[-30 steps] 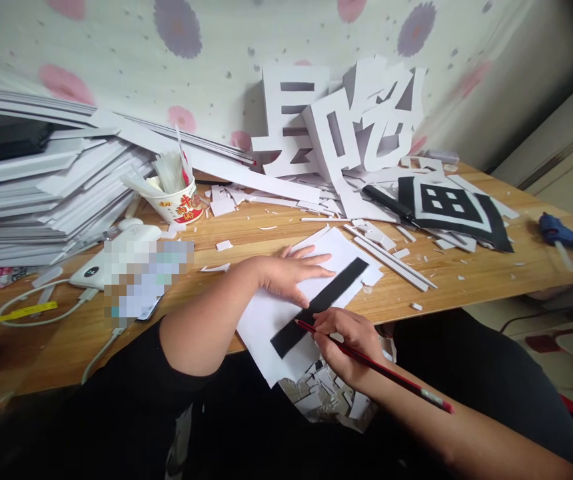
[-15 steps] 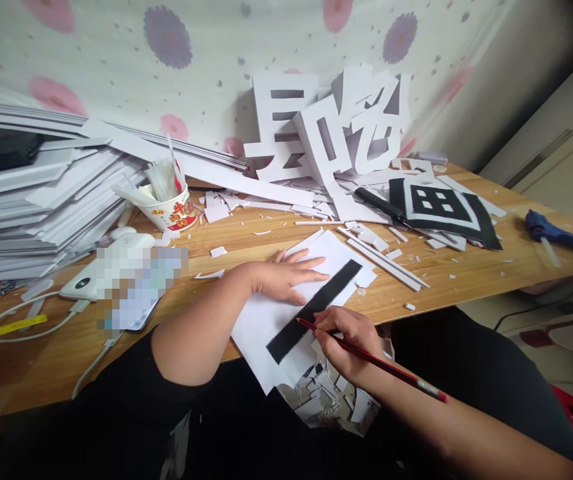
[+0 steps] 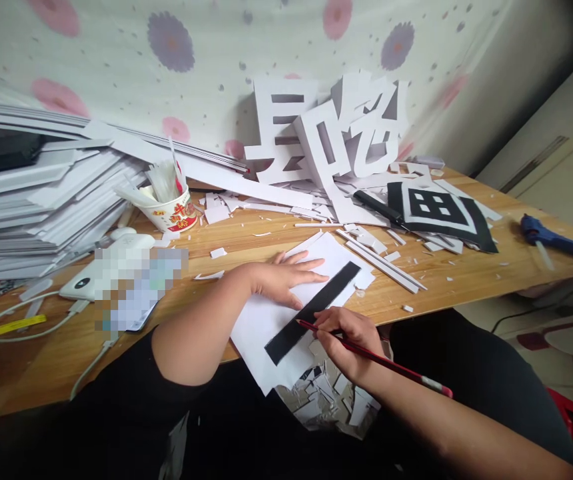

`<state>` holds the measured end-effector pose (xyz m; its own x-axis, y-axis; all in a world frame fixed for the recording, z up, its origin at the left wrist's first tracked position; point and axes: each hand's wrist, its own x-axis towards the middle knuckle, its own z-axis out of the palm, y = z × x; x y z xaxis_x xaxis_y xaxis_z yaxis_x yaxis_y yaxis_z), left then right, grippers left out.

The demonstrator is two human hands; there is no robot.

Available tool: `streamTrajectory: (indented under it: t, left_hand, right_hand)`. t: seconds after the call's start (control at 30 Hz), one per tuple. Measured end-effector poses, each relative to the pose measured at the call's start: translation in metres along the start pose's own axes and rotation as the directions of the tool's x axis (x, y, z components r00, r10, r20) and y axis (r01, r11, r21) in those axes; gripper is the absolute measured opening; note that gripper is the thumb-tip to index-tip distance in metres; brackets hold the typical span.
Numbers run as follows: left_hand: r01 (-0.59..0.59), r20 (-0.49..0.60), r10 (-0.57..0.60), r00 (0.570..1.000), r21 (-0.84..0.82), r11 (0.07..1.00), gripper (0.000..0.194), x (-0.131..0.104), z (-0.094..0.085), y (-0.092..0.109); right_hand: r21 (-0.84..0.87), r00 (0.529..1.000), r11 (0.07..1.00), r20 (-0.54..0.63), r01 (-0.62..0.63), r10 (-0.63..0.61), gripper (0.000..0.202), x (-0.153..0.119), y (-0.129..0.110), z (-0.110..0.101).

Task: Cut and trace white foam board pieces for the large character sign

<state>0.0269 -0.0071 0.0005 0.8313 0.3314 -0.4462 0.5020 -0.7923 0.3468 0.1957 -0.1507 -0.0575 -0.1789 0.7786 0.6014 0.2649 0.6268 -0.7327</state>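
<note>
My left hand [image 3: 286,279] lies with fingers spread on a white sheet [image 3: 251,333], its thumb near a black strip [image 3: 336,283] that rests diagonally across the sheet. In my right hand [image 3: 349,340] is a red-and-black pencil [image 3: 396,367], gripped between thumb and fingers. The pencil's sharpened tip points left and meets or hovers just over the strip; I cannot tell which. The sheet overhangs the near table edge. Below it, white and black offcuts [image 3: 324,393] fill something whose shape is mostly hidden.
White cut-out characters [image 3: 286,127] lean at the back wall among scraps. A paper cup [image 3: 171,212] holding sticks, a power bank [image 3: 84,283] with cables and stacked white boards [image 3: 41,213] are left. A black stencil [image 3: 441,212] and blue glue gun [image 3: 556,240] lie right.
The view has shifted very slightly. Both hands, the pencil and the black strip keep nearly the same places, with the pencil's rear end a touch lower against my forearm.
</note>
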Motion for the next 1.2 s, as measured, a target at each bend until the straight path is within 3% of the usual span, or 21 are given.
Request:
streamTrajectory:
  t: [0.37, 1.2]
  left_hand:
    - [0.028, 0.016, -0.028, 0.999, -0.007, 1.000, 0.079, -0.004, -0.005, 0.006]
    - [0.040, 0.028, -0.040, 0.999, -0.006, 0.999, 0.082, -0.003, -0.006, 0.006]
  right_hand:
    - [-0.107, 1.000, 0.994, 0.013, 0.010, -0.009, 0.017, 0.002, 0.003, -0.001]
    - [-0.220, 0.985, 0.963, -0.113, -0.156, 0.134, 0.015, 0.007, 0.017, -0.014]
